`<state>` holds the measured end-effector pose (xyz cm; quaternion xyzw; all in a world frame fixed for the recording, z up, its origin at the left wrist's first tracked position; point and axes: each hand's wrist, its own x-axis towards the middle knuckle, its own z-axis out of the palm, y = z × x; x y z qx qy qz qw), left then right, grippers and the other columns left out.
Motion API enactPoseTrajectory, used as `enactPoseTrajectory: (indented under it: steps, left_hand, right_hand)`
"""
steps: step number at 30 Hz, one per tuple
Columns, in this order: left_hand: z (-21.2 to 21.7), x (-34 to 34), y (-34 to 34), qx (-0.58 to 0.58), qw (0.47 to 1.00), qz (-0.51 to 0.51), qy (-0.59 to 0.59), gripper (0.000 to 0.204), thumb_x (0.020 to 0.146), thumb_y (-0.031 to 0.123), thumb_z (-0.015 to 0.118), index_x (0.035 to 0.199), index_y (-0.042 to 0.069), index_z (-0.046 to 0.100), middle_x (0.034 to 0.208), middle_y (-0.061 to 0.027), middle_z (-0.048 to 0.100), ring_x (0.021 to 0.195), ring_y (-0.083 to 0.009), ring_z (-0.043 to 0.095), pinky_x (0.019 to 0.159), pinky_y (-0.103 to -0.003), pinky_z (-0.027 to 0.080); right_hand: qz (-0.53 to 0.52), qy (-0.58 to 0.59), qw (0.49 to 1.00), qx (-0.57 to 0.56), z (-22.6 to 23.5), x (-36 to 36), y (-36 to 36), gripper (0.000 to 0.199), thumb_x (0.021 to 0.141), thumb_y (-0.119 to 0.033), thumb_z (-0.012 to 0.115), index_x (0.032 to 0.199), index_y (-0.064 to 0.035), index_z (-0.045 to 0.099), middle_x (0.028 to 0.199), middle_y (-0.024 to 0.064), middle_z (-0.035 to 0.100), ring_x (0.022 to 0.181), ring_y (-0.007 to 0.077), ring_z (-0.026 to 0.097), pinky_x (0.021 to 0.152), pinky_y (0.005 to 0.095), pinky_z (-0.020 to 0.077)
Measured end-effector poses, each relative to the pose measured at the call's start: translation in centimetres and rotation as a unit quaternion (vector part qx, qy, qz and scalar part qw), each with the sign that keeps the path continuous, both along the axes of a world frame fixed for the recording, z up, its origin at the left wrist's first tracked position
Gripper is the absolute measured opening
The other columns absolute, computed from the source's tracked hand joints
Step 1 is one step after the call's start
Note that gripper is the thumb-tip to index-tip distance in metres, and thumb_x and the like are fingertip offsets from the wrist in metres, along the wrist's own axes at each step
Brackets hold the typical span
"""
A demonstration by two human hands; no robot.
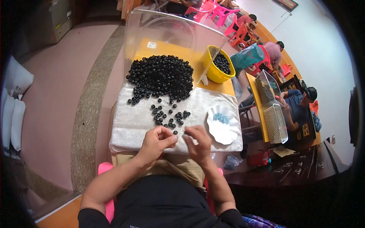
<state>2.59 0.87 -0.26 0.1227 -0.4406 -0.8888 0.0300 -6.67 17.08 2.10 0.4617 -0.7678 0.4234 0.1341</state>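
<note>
My left hand (157, 142) is closed over the near edge of a white towel (127, 131), its thumb and forefinger pinching a black bead (175, 132). Just to the right, my right hand (198, 142) has its fingertips drawn together; what is between them is too small to make out. Beyond both hands lie several loose black beads (160, 120) with holes through them. Further back rises a large heap of the same beads (161, 75). On the right of the towel rests a white scalloped dish (222, 135) with small pale-blue pieces (221, 118).
A clear plastic screen (213, 36) stands around the heap. Behind the dish, a yellow tub (219, 77) holds more black pieces. To the right, a co-worker (298, 106) sits at another table with a white perforated basket (275, 123). White sacks (18, 121) stand far left.
</note>
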Motion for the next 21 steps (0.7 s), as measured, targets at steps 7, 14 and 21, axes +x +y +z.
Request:
enactPoseTrajectory:
  steps: [7,14,21]
  left_hand:
    - [-0.1,-0.1,-0.1,-0.085,0.996,0.006,0.035,0.014,0.088,0.007,0.071,0.094,0.0,0.06,0.088,-0.0075,0.067,0.078,-0.0119,0.064,0.075,-0.027,0.055]
    - [-0.4,0.3,-0.3,-0.119,0.991,0.036,0.04,0.011,0.088,0.005,0.071,0.092,0.002,0.061,0.086,-0.0024,0.065,0.077,-0.0059,0.058,0.071,-0.023,0.049]
    - [0.6,0.7,-0.1,-0.138,0.989,0.026,0.042,0.013,0.087,0.003,0.071,0.095,0.001,0.061,0.093,-0.0056,0.067,0.084,-0.0091,0.062,0.078,-0.025,0.052]
  right_hand:
    - [-0.158,0.079,0.982,0.061,1.8,-9.6,4.4,0.011,0.093,-0.004,0.062,0.101,0.0026,0.06,0.08,0.0044,0.062,0.07,0.0103,0.06,0.065,0.0244,0.0511]
    - [-0.21,0.085,0.97,-0.093,6.7,-23.2,1.7,0.023,0.091,-0.01,0.067,0.109,0.0042,0.061,0.075,0.0026,0.062,0.064,0.0055,0.056,0.056,0.0212,0.0477]
    - [-0.249,-0.099,0.961,-0.067,5.2,-29.7,2.7,0.046,0.089,-0.014,0.069,0.129,0.004,0.055,0.091,0.0106,0.067,0.067,0.0111,0.062,0.055,0.0236,0.0506]
